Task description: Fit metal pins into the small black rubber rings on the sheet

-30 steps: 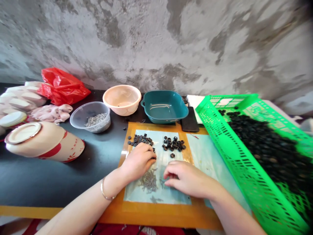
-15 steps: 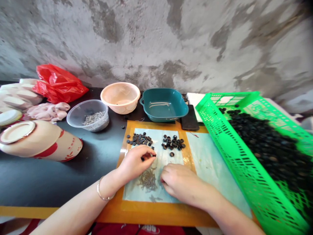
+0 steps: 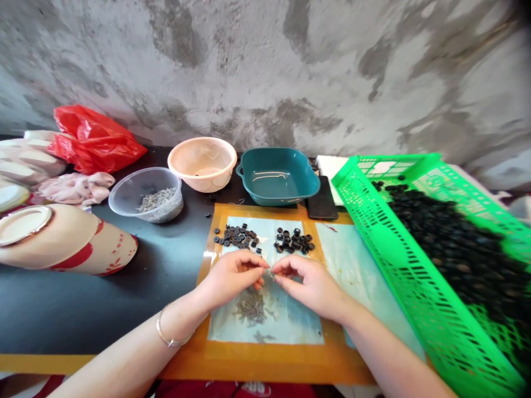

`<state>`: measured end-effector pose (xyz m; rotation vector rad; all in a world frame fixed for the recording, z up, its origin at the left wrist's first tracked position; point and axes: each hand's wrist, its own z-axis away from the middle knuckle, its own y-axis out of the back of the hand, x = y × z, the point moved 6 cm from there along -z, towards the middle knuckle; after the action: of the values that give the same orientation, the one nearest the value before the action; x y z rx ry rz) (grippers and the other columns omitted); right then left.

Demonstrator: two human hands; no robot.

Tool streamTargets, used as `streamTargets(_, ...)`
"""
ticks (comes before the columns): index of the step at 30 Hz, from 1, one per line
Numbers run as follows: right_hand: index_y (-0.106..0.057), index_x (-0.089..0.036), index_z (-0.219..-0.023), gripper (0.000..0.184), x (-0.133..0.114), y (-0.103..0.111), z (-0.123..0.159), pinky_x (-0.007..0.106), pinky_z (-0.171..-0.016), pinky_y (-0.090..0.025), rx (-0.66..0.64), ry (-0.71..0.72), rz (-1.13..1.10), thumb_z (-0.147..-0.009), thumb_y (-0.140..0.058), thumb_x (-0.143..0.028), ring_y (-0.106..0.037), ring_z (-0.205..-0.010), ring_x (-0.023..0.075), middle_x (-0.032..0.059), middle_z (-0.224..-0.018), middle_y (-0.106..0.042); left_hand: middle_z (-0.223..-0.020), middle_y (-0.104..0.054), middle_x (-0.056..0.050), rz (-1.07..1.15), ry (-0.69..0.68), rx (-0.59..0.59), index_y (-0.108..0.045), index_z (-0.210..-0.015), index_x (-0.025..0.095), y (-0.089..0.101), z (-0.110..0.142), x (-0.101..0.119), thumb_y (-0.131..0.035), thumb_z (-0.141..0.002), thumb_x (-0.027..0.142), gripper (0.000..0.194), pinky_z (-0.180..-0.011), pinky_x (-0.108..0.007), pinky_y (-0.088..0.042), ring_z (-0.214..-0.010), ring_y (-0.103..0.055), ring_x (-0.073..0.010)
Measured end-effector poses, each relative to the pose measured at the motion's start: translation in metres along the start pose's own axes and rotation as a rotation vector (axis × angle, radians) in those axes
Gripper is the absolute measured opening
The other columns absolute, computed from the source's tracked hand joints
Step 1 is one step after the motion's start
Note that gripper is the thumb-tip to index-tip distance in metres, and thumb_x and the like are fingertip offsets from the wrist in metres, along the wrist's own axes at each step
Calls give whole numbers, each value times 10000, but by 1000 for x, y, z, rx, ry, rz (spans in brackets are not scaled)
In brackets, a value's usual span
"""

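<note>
Close to the front edge of the dark surface (image 3: 74, 309), right over a pale blue sheet (image 3: 301, 326) taped down with amber strips, I see both hands brought together, fingertips almost meeting. The left hand (image 3: 232, 276) has its thumb pressed toward its fingers in a pinch, though from where I stand I cannot tell what, if anything, sits inside it. The right hand (image 3: 307, 284) pinches too; a tiny pale glint shows at its fingertips, too small to make out, so I can't say what it grips.

Just below them, nearer the front edge, lies a loose heap of thin metal pins (image 3: 251, 308). Beyond the left hand, toward the far edge, are scattered small black rings (image 3: 238, 236), and to their right a cluster of black caps (image 3: 294, 241).

Along the far edge stand a clear bowl (image 3: 124, 200) with more metal bits in it, a peach bowl (image 3: 207, 183) and a teal basin (image 3: 277, 193). Toward the right edge a long green crate (image 3: 385, 271) slants, heaped with black pieces. By the far left corner sits a red plastic bag (image 3: 95, 141), with a red-patterned cream tumbler (image 3: 93, 243) nearer the front.
</note>
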<state>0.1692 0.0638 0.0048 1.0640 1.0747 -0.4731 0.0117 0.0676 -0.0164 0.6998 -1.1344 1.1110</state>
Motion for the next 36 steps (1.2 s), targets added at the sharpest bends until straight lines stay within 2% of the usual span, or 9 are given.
streamTargets(5,-628,-211,-937,98,-3,-6,0,270,-750,-528,32,24,-102,-847,-604,-179,-653,-789,134,4,-874,-695,-624,-677,-20,60,110,-79,-659,-810,120,-8,4,-4,-718,-741,318,218,-603,-248,-535,-566,-657,-129)
streamTargets(11,-614,-206,-940,106,-3,-11,-2,258,-722,-531,102,5,-117,-852,-585,-155,-660,-777,133,6,-858,-692,-575,-667,-13,71,87,-19,-619,-746,132,-6,3,-7,-742,-717,369,269,-567,-246,-530,-524,-640,-128)
streamTargets(14,-616,-209,-946,106,-6,-11,0,278,-756,-524,147,55,-61,-864,-579,-152,-657,-797,141,11,-873,-691,-554,-656,-11,38,58,23,-611,-720,130,-4,2,-8,-744,-717,395,296,-532,-229,-513,-498,-630,-124)
streamTargets(18,-633,-214,-922,79,-9,-11,2,297,-775,-514,134,109,-45,-859,-606,-174,-649,-788,148,10,-848,-692,-519,-650,-23,119,142,-49,-596,-684,131,-6,3,-13,-755,-690,482,386,-479,-222,-496,-449,-617,-128)
streamTargets(21,-617,-204,-883,59,-3,-11,0,284,-722,-520,112,27,-187,-827,-628,-190,-641,-751,145,8,-811,-670,-508,-654,-32,195,205,-111,-591,-665,131,-9,5,-14,-783,-649,502,418,-464,-222,-496,-428,-603,-125)
streamTargets(25,-562,-191,-859,103,6,-17,-4,253,-587,-505,40,-143,-404,-803,-634,-237,-603,-623,127,-16,-712,-618,-514,-659,-35,203,192,-124,-608,-683,124,-10,5,-12,-781,-657,500,414,-471,-220,-499,-431,-599,-119)
streamTargets(27,-570,-188,-858,84,4,-17,-4,260,-619,-508,52,-121,-354,-813,-623,-233,-610,-656,131,-7,-738,-630,-496,-648,-28,179,189,-117,-598,-670,128,-9,5,-12,-774,-656,516,426,-456,-216,-491,-417,-587,-115)
streamTargets(30,-607,-195,-873,33,-2,-14,-2,281,-724,-511,91,-11,-165,-840,-604,-198,-630,-757,142,9,-816,-664,-463,-624,-15,130,193,-101,-571,-639,140,-8,4,-13,-758,-659,543,445,-427,-203,-467,-387,-559,-104)
streamTargets(36,-647,-214,-926,100,-4,-9,-2,283,-750,-517,82,82,-2,-861,-601,-154,-648,-785,149,11,-857,-695,-422,-584,18,91,242,-140,-560,-631,159,-4,4,-12,-720,-696,524,404,-379,-178,-391,-333,-493,-81)
